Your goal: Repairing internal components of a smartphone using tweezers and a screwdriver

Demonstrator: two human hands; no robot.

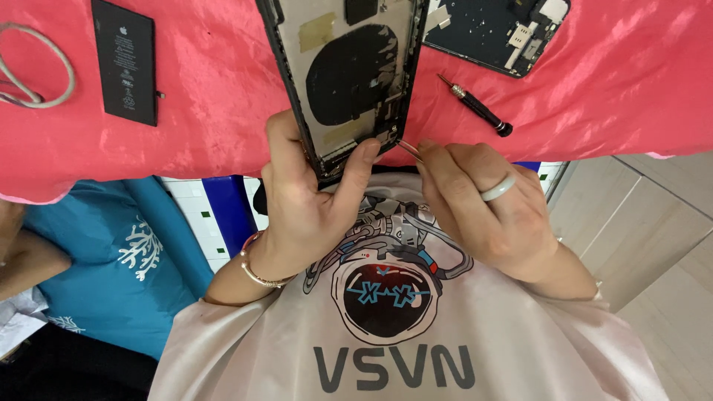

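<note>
Shirt (386,349) fills bottom of head view. L hand (301,215) wraps the opened phone shell (349,82) at its lower end, over red cloth (208,111). R hand (486,212) pinches thin tweezers (411,151), tip at shell's corner. Risk: tip slips w/ too much push, gouging parts; screwdriver (475,108), battery (125,61) lie apart.

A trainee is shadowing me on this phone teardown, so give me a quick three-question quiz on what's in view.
1. True or false: the black battery sits inside the open phone housing.
2. Which hand wears the pale ring? A) left B) right
3. Fill in: the black screwdriver lies on the ___ cloth.

Key:
1. False; it lies apart on the cloth.
2. B; the right hand pinches a thin metal tool, while the left hand grips the housing.
3. red
</note>
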